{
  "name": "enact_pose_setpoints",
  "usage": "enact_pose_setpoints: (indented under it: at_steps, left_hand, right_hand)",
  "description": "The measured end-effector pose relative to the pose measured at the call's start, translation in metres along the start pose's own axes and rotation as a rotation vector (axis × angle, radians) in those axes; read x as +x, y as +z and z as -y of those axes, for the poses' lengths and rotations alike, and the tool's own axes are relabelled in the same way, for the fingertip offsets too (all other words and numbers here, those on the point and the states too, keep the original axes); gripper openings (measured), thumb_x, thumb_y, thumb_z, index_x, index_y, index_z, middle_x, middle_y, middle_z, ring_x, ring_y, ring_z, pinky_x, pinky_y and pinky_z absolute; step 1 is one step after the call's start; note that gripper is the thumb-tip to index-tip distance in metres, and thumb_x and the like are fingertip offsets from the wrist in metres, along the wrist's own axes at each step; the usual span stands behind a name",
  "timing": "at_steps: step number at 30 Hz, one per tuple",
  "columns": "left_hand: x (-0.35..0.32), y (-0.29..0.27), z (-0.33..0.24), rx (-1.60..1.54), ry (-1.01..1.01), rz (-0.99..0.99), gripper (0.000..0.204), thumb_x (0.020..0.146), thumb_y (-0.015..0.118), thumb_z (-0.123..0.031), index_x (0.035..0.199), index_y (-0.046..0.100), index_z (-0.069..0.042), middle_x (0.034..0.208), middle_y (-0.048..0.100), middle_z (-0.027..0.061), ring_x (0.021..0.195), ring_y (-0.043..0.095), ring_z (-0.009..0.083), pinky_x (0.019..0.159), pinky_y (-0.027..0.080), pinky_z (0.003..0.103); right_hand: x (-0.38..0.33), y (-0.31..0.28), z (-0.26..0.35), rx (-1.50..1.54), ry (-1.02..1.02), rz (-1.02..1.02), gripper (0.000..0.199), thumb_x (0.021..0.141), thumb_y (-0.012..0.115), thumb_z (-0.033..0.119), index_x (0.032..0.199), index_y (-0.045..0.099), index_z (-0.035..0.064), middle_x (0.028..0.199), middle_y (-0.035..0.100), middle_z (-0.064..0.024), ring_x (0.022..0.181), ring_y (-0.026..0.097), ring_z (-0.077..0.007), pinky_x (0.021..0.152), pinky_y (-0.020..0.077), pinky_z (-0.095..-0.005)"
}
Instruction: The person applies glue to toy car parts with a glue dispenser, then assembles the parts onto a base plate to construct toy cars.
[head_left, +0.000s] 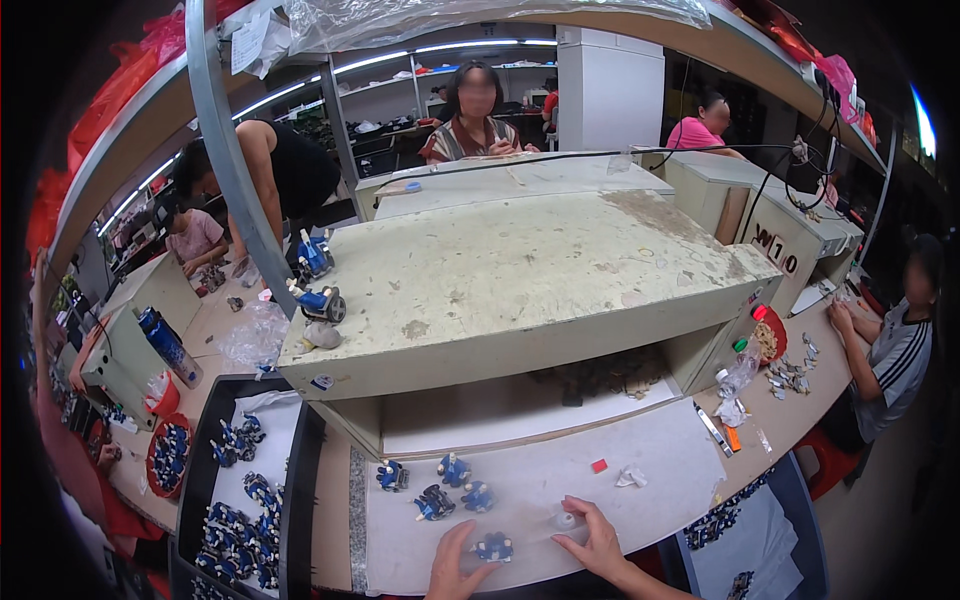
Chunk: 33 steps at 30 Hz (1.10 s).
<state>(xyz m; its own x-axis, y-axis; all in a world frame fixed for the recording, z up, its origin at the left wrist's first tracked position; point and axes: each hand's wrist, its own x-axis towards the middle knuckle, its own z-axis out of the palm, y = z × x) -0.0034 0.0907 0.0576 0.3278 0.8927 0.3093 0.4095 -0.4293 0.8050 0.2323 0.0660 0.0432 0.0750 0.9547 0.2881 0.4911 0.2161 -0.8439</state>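
Both forearms enter from the lower edge. The left hand (452,566) lies palm down, fingers extended forward and slightly spread, thumb angled toward the right. The right hand (593,538) lies palm down, fingers spread and pointing forward-left, wrist angled toward the lower right.

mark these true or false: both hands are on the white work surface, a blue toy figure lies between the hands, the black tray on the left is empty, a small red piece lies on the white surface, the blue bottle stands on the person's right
1. Both hands, left hand and right hand, are on the white work surface. True.
2. A blue toy figure lies between the hands. True.
3. The black tray is empty. False: it holds many blue figures.
4. A small red piece lies on the white surface. True.
5. The blue bottle stands on the person's right. False: it stands at the left.
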Motion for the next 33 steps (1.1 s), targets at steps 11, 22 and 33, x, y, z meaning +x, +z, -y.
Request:
enact_pose_setpoints:
  at_steps: [11, 22, 33]
  left_hand:
    - [0.001, 0.011, 0.009, -0.038, -0.072, 0.041, 0.065, 0.065, 0.075, -0.018, 0.121, 0.046, -0.004, 0.119, 0.048, 0.0190, 0.109, 0.047, 0.0334, 0.093, 0.037, 0.038]
    - [-0.005, 0.017, 0.022, -0.131, -0.110, 0.030, 0.059, 0.067, 0.073, -0.016, 0.119, 0.049, -0.005, 0.117, 0.050, 0.0192, 0.106, 0.046, 0.0377, 0.090, 0.037, 0.041]
    - [-0.003, 0.016, 0.016, -0.067, -0.074, 0.030, 0.055, 0.068, 0.072, -0.010, 0.118, 0.049, -0.004, 0.114, 0.051, 0.0187, 0.103, 0.048, 0.0366, 0.087, 0.040, 0.040]
  right_hand:
    - [0.000, 0.005, -0.002, -0.120, -0.050, -0.034, 0.039, 0.074, 0.067, 0.013, 0.109, 0.052, 0.0038, 0.102, 0.057, -0.0150, 0.092, 0.055, -0.0312, 0.080, 0.0433, -0.0361]
    - [-0.001, 0.007, -0.004, -0.160, -0.058, -0.040, 0.035, 0.074, 0.066, 0.011, 0.106, 0.055, 0.0054, 0.098, 0.059, -0.0123, 0.090, 0.056, -0.0295, 0.079, 0.0430, -0.0355]
    - [-0.002, 0.007, -0.003, -0.163, -0.035, -0.035, 0.034, 0.074, 0.065, 0.009, 0.106, 0.055, 0.0050, 0.097, 0.059, -0.0126, 0.089, 0.056, -0.0301, 0.080, 0.0429, -0.0361]
